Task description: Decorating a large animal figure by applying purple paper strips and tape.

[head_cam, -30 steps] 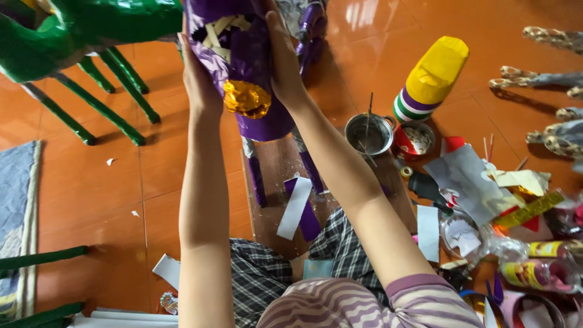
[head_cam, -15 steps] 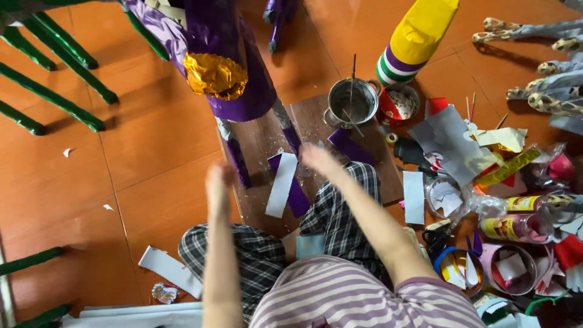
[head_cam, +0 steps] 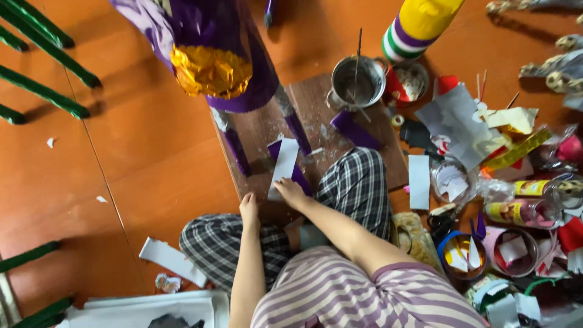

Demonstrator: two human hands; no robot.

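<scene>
Purple and white paper strip (head_cam: 284,165) lay on the brown board (head_cam: 261,130), right by the person's knees. The right hand (head_cam: 290,192) reached down to the strip's near end, and its fingers touched the paper. I could not tell if they pinched it or just lay on it. The left hand (head_cam: 248,207) rested at the board's near edge, fingers close together and holding nothing. Both arms stretched forward over checked trousers. A big purple figure (head_cam: 228,48) with a gold patch stood on the board, cut off at the top. The metal pot (head_cam: 357,82) sat at the far corner. Lots of tubs and scraps crowded the right side. The orange floor (head_cam: 139,158) on the left had more room.
</scene>
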